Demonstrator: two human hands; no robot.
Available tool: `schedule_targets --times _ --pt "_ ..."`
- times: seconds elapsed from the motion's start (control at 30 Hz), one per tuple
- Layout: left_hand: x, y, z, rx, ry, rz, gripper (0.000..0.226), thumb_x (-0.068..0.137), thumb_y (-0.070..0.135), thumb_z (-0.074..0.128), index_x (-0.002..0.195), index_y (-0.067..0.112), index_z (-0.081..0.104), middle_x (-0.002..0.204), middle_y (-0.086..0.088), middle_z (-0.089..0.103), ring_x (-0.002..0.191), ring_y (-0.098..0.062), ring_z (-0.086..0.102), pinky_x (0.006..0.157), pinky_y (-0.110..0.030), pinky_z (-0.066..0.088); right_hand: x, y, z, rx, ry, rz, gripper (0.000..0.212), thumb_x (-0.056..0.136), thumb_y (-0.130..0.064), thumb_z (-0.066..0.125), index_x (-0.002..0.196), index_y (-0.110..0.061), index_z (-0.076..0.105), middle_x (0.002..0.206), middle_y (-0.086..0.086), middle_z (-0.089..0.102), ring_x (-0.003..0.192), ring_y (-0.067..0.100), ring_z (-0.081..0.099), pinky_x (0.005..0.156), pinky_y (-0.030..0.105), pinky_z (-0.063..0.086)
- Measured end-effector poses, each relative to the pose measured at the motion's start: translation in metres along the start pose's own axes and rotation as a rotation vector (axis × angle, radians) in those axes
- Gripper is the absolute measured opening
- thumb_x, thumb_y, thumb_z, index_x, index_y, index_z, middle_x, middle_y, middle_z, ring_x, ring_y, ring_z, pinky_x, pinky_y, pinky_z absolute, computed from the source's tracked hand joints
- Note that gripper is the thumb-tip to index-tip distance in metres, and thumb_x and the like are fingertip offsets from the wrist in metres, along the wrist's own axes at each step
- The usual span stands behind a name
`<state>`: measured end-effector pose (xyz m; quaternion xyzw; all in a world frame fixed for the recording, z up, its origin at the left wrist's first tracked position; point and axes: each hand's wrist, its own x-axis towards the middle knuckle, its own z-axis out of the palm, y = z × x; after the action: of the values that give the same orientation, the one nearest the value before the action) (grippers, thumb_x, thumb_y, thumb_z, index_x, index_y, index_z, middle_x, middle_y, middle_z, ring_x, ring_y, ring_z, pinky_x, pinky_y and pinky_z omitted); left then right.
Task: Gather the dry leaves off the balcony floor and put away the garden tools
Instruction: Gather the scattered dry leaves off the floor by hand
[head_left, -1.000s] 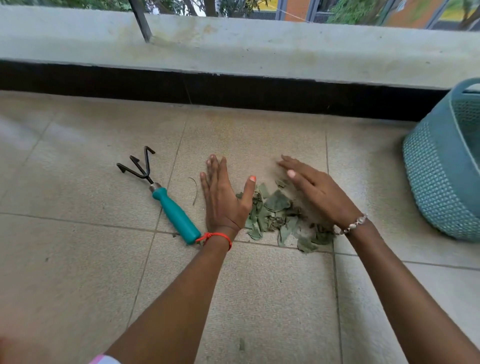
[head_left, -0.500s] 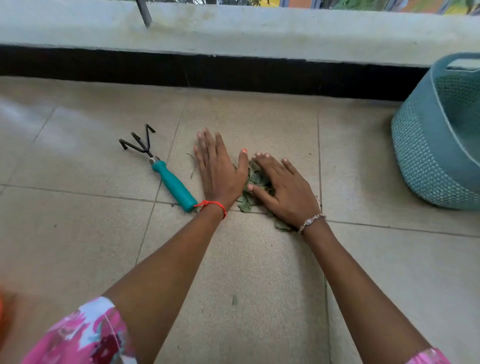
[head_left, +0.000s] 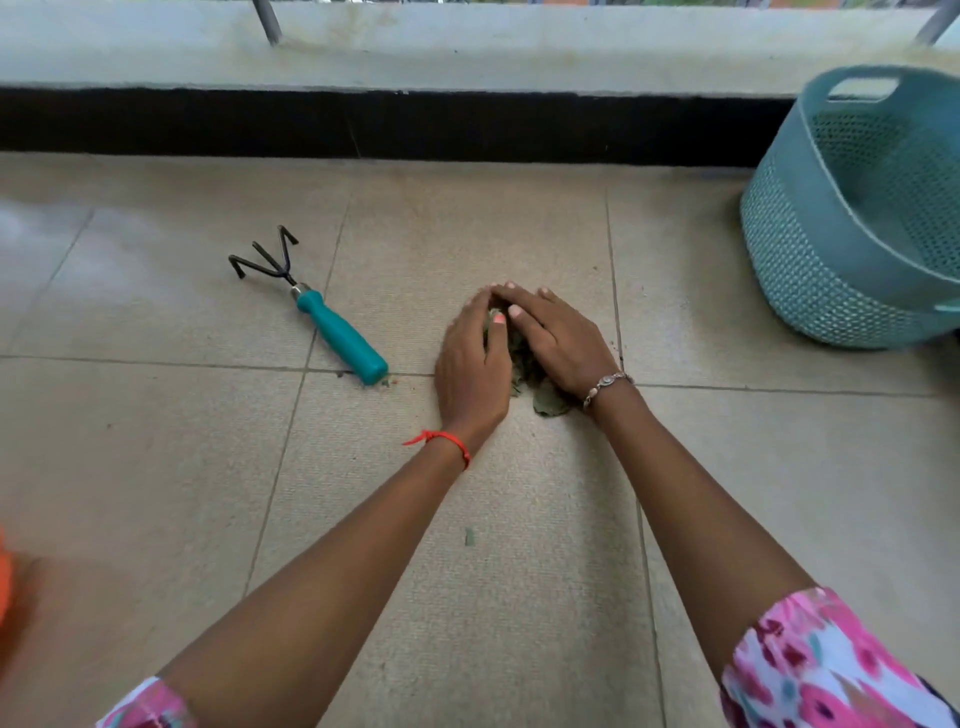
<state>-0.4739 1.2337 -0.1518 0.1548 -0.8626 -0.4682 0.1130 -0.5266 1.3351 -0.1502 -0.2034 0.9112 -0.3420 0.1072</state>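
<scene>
The left hand and the right hand are cupped together over the dry leaves on the balcony floor, and their fingertips meet at the far side. Both hands press the pile between them, so most of the leaves are hidden; only some green edges show in the gap between the thumbs and below the right palm. How big the pile is, I cannot tell. Half a second ago both hands lay flat on the leaves, and one second ago they were apart with the leaves spread wide between them; now the pile is pulled into a tight heap. One small leaf piece lies alone nearer to the person. The hand rake with the teal handle lies on the tiles to the left, apart from the hands, in the same place as before. The teal basket stands at the right, cut off by the picture edge. No writing can be read anywhere.
</scene>
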Motion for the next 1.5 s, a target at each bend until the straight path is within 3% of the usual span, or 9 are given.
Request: schedule_targets --times 0.33,0.43,0.6,0.67,0.73,0.87,1.2,1.37,1.5 --pt "-0.07 -0.022 -0.044 -0.253 -0.135 0.071 0.052 0.088 0.042 0.04 0.126 0.01 0.055 0.126 0.002 0.055 0.119 -0.011 0.049 0.104 -0.021 0.037 -0.085 -0.038 0.021 0.274 0.014 0.071 0.034 0.1 -0.024 0.039 0.131 -0.024 0.052 0.137 -0.002 0.051 0.132 0.015 0.039 0.105 0.021 0.027" --pt "-0.083 -0.027 -0.054 -0.233 -0.179 0.115 0.057 0.085 0.049 0.038 0.12 0.008 0.057 0.121 0.001 0.049 0.109 -0.003 0.048 0.094 -0.005 0.033 -0.111 -0.051 0.026 0.305 -0.032 0.072 0.033 0.1 -0.023 0.04 0.128 -0.022 0.057 0.13 -0.003 0.057 0.122 0.005 0.045 0.098 0.015 0.03" --pt "-0.092 -0.03 -0.064 -0.268 -0.201 0.16 0.054 0.086 0.045 0.037 0.126 0.011 0.052 0.127 0.001 0.049 0.117 0.001 0.044 0.099 -0.005 0.03 -0.121 -0.057 0.015 0.459 0.044 0.074 0.026 0.098 -0.031 0.043 0.109 -0.026 0.066 0.103 -0.001 0.069 0.086 -0.007 0.06 0.077 0.017 0.048" --pt "-0.092 -0.03 -0.065 -0.27 -0.194 0.145 0.057 0.087 0.045 0.038 0.132 0.01 0.049 0.131 0.002 0.049 0.124 -0.004 0.042 0.104 -0.01 0.03 -0.108 -0.043 0.004 0.369 0.204 0.117 0.028 0.098 -0.031 0.041 0.115 -0.024 0.062 0.121 0.003 0.062 0.106 -0.001 0.056 0.09 0.025 0.045" --pt "-0.093 -0.03 -0.066 -0.276 -0.202 0.139 0.065 0.086 0.049 0.036 0.135 0.009 0.047 0.137 0.0 0.049 0.129 -0.007 0.041 0.108 -0.016 0.03 -0.093 -0.021 -0.008 0.173 0.246 0.147 0.038 0.099 -0.032 0.039 0.133 -0.017 0.048 0.149 0.002 0.035 0.137 0.011 0.03 0.109 0.034 0.027" --pt "-0.093 -0.029 -0.065 -0.269 -0.208 0.13 0.067 0.085 0.05 0.036 0.136 0.008 0.047 0.139 -0.005 0.049 0.131 -0.01 0.041 0.11 -0.019 0.03 -0.076 0.009 -0.008 -0.19 0.165 0.276 0.062 0.098 -0.045 0.033 0.148 -0.013 0.018 0.158 0.005 0.006 0.145 0.017 0.002 0.116 0.033 0.004" --pt "-0.091 -0.029 -0.064 -0.246 -0.183 0.131 0.052 0.089 0.031 0.042 0.135 0.007 0.048 0.137 -0.003 0.049 0.128 -0.007 0.041 0.105 -0.008 0.028 -0.119 -0.027 0.025 -0.144 0.018 0.068 0.081 0.081 -0.068 0.005 0.147 -0.024 0.02 0.155 -0.007 0.014 0.14 -0.002 0.005 0.114 0.02 -0.001" --pt "-0.092 -0.029 -0.066 -0.274 -0.182 0.131 0.046 0.088 0.028 0.043 0.129 0.008 0.053 0.128 0.002 0.054 0.122 -0.007 0.046 0.102 -0.009 0.033 -0.148 -0.041 0.037 -0.08 0.001 -0.006 0.072 0.086 -0.065 0.017 0.146 -0.028 0.024 0.153 -0.011 0.024 0.138 -0.008 0.013 0.114 0.014 0.003" --pt "-0.089 -0.031 -0.075 -0.23 -0.203 0.217 0.04 0.089 0.029 0.046 0.12 0.007 0.058 0.126 -0.003 0.056 0.122 -0.008 0.046 0.102 -0.009 0.032 -0.153 -0.043 0.046 -0.269 0.009 -0.045 0.082 0.082 -0.073 0.02 0.149 -0.027 0.011 0.156 -0.013 0.008 0.141 -0.004 0.001 0.116 0.02 -0.002"
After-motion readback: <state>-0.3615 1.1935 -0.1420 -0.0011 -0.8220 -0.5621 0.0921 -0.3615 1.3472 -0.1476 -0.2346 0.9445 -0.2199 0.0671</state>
